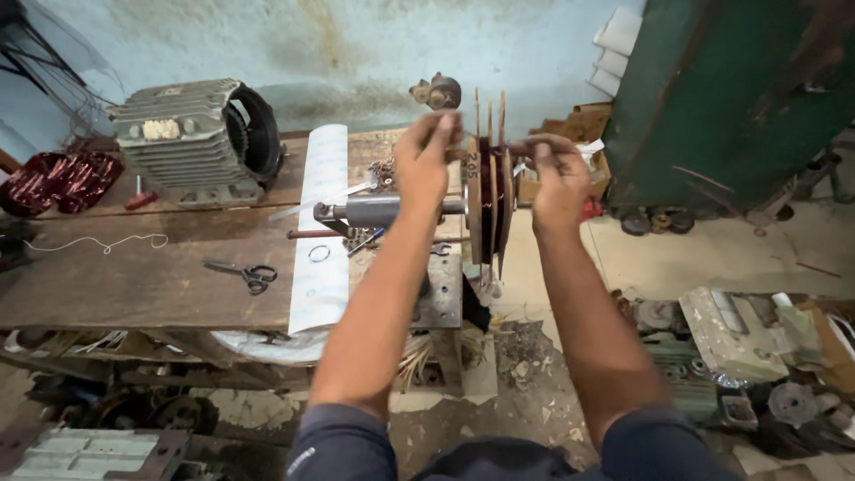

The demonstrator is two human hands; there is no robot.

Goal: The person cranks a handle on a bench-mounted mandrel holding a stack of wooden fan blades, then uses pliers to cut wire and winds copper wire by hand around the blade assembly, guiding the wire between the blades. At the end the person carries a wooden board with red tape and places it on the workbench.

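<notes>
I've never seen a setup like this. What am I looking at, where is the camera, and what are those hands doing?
The single picture comes from a camera worn on a person's head, looking down along both bare arms. There is no machine arm here. The left hand and right hand are raised at a set of wooden discs on a metal shaft, with reddish wire between the discs. Whether either hand pinches anything is hard to tell. On the wooden bench lie scissors, a long white paper sheet, a grey ribbed motor housing and dark red wire coils. Scrap metal parts litter the floor.
</notes>
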